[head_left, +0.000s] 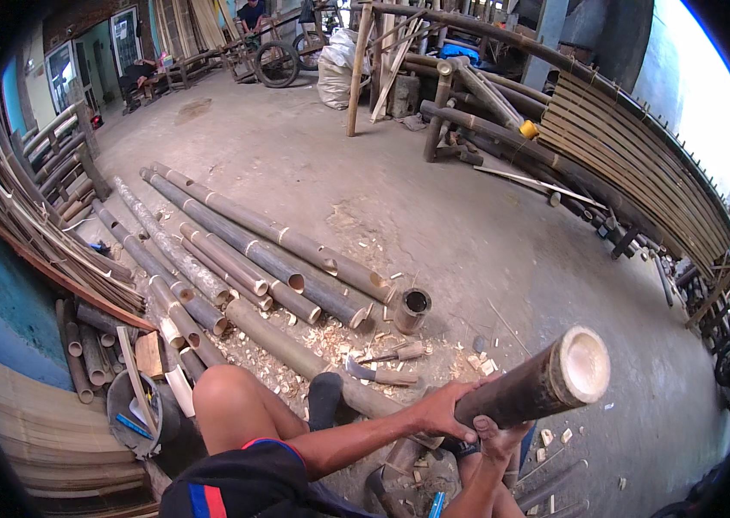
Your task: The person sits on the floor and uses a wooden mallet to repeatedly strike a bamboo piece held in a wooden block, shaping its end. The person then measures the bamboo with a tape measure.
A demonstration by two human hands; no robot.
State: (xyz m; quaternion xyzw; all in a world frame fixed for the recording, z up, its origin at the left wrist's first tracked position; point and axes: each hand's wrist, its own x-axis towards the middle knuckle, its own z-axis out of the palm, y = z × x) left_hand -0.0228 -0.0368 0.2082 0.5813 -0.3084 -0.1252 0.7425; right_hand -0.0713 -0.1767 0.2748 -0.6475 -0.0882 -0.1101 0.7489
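Observation:
A short, thick length of dark bamboo is held tilted up to the right, its pale, round cut end facing me. My left hand is wrapped round its lower left end. My right hand grips it from below, thumb up against its side. On the floor beyond my hands lie a curved blade with a wooden handle and another wooden-handled tool. A bamboo cup with dark contents stands upright behind them.
Long bamboo poles lie on the floor ahead to the left, among wood chips. A bucket with tools stands by my left knee. Bamboo strips lean at the left; a slatted bamboo frame stands at the right. A person sits far back.

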